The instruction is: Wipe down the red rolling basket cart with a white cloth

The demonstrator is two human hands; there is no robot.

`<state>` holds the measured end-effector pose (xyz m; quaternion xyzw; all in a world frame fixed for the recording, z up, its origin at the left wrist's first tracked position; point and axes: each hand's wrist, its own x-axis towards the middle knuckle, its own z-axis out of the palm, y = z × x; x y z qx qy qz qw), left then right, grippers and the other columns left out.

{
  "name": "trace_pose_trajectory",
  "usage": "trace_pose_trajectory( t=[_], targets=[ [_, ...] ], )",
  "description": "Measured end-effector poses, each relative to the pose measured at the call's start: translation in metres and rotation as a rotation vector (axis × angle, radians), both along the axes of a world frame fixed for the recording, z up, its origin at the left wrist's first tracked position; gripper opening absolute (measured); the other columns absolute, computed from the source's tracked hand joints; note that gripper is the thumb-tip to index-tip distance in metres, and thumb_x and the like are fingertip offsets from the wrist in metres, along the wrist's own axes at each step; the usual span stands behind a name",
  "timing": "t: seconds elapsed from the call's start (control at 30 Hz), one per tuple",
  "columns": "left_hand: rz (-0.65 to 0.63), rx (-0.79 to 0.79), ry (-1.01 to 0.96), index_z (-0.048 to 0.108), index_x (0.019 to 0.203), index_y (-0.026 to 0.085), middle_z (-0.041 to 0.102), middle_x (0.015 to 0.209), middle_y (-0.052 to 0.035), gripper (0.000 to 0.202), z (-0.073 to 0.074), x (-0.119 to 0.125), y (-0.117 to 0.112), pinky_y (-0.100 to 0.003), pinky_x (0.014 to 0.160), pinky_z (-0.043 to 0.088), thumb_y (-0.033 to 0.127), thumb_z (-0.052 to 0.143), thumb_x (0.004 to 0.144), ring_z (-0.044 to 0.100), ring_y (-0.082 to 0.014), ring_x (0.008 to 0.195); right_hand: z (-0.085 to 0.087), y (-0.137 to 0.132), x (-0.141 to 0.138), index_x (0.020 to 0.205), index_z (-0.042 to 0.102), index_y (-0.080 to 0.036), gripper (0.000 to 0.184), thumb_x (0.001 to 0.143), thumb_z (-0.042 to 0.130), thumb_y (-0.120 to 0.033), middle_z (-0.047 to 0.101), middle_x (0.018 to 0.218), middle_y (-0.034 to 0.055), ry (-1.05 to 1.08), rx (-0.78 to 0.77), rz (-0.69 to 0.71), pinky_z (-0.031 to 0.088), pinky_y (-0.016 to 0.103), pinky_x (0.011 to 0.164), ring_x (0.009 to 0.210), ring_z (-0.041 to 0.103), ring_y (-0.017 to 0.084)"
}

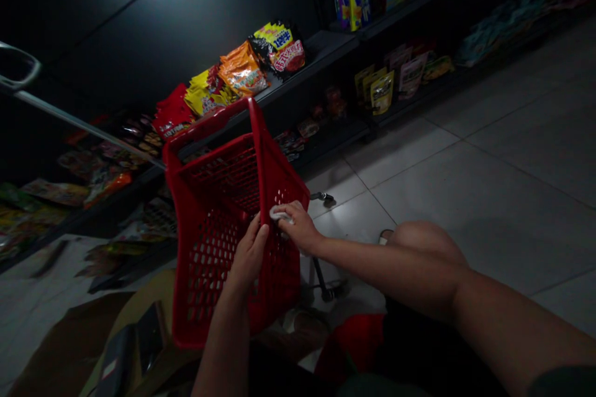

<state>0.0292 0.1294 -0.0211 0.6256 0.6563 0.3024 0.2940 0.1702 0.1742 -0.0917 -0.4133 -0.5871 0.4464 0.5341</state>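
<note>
A red plastic mesh shopping basket (209, 260) stands upright in front of me, its long red handle (255, 136) rising toward the shelves. My left hand (249, 254) grips the basket's mesh wall from the near side. My right hand (295, 226) presses a white cloth (280, 214) against the top edge of the same wall. The cloth is partly hidden by my fingers. The basket's far interior shows through the mesh, and its base is hidden by my lap and the dim light.
Black shelves (307, 56) hold bright snack packets (242, 71) along the left and back. Grey floor tiles (465, 186) spread to the right. A bent knee (428, 242) lies beside the basket. Flattened cardboard (69, 347) sits low left, and a metal rod (79, 121) crosses the upper left.
</note>
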Motion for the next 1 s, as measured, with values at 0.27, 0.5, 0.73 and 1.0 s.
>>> trace_pose_trajectory(
  t=[0.27,0.5,0.73,1.0],
  targets=[
    [0.01,-0.017,-0.093,0.05,0.143,0.023,0.049,0.15,-0.0027,0.056,0.005,-0.002,-0.01,-0.036,0.121,0.026,0.048,0.05,0.093,0.039,-0.022,0.142,-0.018,0.025,-0.019,0.115,0.063,-0.016,0.029,0.088,0.055,-0.023,0.063,0.116,0.0111,0.015,-0.157,-0.178,0.042,0.039,0.104,0.113,0.055,0.021],
    [0.0,-0.011,-0.107,0.052,0.142,0.023,0.05,0.15,-0.0027,0.054,0.002,-0.007,-0.011,-0.037,0.121,0.027,0.046,0.05,0.093,0.039,-0.0226,0.142,-0.02,0.007,-0.019,0.105,0.06,-0.019,0.024,0.082,0.055,-0.019,0.063,0.109,0.006,0.128,-0.121,-0.121,0.042,0.036,0.1,0.105,0.055,0.019],
    [0.017,0.032,-0.047,0.049,0.142,0.021,0.05,0.148,-0.0081,0.052,0.001,-0.005,-0.009,-0.039,0.117,0.033,0.041,0.049,0.094,0.045,-0.0224,0.138,0.022,0.071,0.02,0.1,0.055,-0.023,0.032,0.073,0.064,-0.037,0.06,0.081,-0.0045,0.734,-0.431,-0.178,0.045,0.024,0.063,0.069,0.055,0.013],
    [0.002,0.422,0.196,0.062,0.122,0.024,0.064,0.125,-0.0078,0.037,0.042,0.025,0.003,-0.043,0.107,0.041,0.041,0.06,0.09,0.057,-0.0231,0.118,0.077,0.02,0.057,0.099,0.055,-0.023,0.035,0.069,0.071,-0.032,0.062,0.082,-0.0044,0.859,-0.442,0.321,0.047,0.023,0.066,0.07,0.057,0.012]
  ],
)
